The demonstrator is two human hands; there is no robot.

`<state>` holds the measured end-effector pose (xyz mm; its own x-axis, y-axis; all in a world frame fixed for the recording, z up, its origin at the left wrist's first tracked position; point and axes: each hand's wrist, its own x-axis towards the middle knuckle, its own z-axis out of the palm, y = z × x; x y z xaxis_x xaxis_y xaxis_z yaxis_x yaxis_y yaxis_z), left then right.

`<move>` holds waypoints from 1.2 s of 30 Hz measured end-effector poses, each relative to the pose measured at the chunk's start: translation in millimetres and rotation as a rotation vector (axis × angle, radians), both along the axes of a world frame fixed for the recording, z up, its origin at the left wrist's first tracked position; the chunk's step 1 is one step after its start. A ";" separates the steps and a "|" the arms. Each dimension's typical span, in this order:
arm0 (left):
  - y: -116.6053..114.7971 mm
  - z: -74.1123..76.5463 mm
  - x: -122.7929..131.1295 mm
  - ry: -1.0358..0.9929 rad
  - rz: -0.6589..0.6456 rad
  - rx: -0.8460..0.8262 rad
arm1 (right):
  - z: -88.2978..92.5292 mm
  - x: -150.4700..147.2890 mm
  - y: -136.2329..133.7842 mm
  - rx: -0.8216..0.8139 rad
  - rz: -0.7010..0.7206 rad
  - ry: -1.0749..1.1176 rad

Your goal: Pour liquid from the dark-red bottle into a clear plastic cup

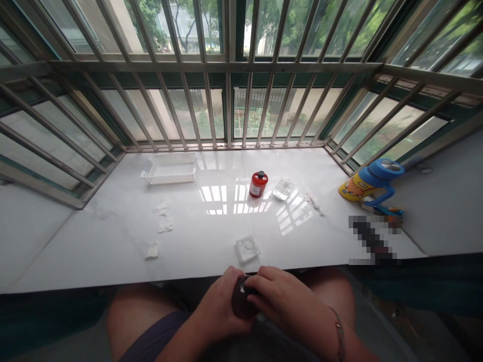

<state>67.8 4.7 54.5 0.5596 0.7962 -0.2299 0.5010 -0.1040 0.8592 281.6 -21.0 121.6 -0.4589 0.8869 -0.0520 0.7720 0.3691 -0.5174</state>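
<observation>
Head view. A dark rounded object is gripped just below the front edge of the tabletop, above the person's lap; its lower curve bulges toward the person's left, and its long axis cannot be made out. The left hand clasps it from the side, fingers curled around it. The right hand lies across its top, fingers pressed together, a metal bangle at the wrist. Nearest on the tabletop is a clear square dish; farther back stand a red-capped bottle and a white plastic basket.
</observation>
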 end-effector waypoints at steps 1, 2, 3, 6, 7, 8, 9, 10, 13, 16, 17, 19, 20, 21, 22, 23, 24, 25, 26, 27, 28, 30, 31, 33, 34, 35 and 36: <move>0.3 1.2 -0.1 -0.004 -0.005 -0.009 | 1.3 2.4 -0.2 0.010 0.014 0.031; 0.8 2.5 -0.3 -0.009 -0.010 -0.016 | 2.8 4.9 -0.5 0.015 0.026 0.061; 1.3 3.9 -0.6 -0.016 -0.018 -0.022 | 4.4 7.3 -1.0 0.015 0.037 0.090; 2.8 5.9 -1.6 -0.036 -0.041 -0.030 | 8.8 11.8 -2.1 -0.033 0.065 0.155; 2.9 5.7 -1.9 -0.035 -0.044 -0.032 | 9.9 12.1 -2.1 -0.048 0.072 0.161; 2.9 5.3 -1.9 -0.031 -0.046 -0.034 | 10.6 11.8 -2.0 -0.052 0.083 0.156; 2.6 4.7 -1.9 -0.024 -0.046 -0.033 | 11.1 11.1 -1.7 -0.044 0.096 0.142; 2.2 4.3 -1.7 -0.016 -0.046 -0.031 | 11.4 9.9 -1.2 -0.027 0.108 0.123; 0.6 4.9 -0.9 -0.009 -0.048 -0.023 | 11.9 6.5 -0.5 0.024 0.127 0.077; 0.4 8.8 -0.5 -0.022 -0.052 -0.030 | 14.1 6.2 -1.0 0.024 0.116 0.102; 0.8 10.3 -0.6 -0.025 -0.053 -0.025 | 15.4 6.9 -1.2 0.019 0.115 0.126; 2.2 12.5 -1.3 -0.031 -0.052 -0.011 | 18.2 9.1 -1.3 0.005 0.120 0.187; 3.1 12.9 -1.8 -0.036 -0.053 -0.007 | 19.4 10.4 -1.1 -0.003 0.128 0.216; 4.1 13.0 -2.5 -0.043 -0.054 -0.009 | 20.5 11.8 -0.7 -0.010 0.136 0.238; 5.1 12.8 -3.2 -0.052 -0.058 -0.015 | 21.2 13.3 -0.4 -0.014 0.145 0.253; 6.0 12.4 -3.9 -0.059 -0.064 -0.021 | 21.5 14.8 -0.2 -0.015 0.157 0.260; 6.8 11.9 -4.6 -0.064 -0.071 -0.025 | 21.5 16.3 -0.1 -0.011 0.168 0.262; 7.5 11.5 -5.2 -0.066 -0.081 -0.029 | 21.2 17.7 -0.2 -0.005 0.177 0.261; 8.0 11.1 -5.8 -0.067 -0.091 -0.030 | 20.9 19.1 -0.7 0.003 0.184 0.262; 8.4 10.7 -6.2 -0.066 -0.102 -0.030 | 20.6 20.3 -1.4 0.012 0.189 0.266; 8.6 10.3 -6.7 -0.065 -0.111 -0.030 | 20.6 21.3 -2.4 0.022 0.195 0.271; 8.5 9.1 -7.5 -0.063 -0.123 -0.030 | 21.4 23.5 -4.7 0.033 0.209 0.288; 8.4 8.4 -8.1 -0.062 -0.124 -0.031 | 22.1 25.0 -5.5 0.035 0.212 0.300; 8.1 7.1 -9.6 -0.063 -0.122 -0.035 | 22.6 30.2 -5.4 0.035 0.171 0.325; 8.1 6.7 -10.6 -0.065 -0.119 -0.034 | 21.6 34.6 -3.9 0.040 0.124 0.335; 8.3 6.5 -11.7 -0.069 -0.113 -0.029 | 19.2 40.6 -1.3 0.055 0.062 0.339; 8.6 6.6 -13.1 -0.076 -0.106 -0.022 | 15.1 48.3 2.5 0.082 -0.012 0.334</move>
<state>54.7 13.3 61.0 0.6566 0.7272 -0.2002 0.4214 -0.1335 0.8970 329.9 -18.5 136.7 -0.4281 0.8875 0.1707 0.5698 0.4116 -0.7112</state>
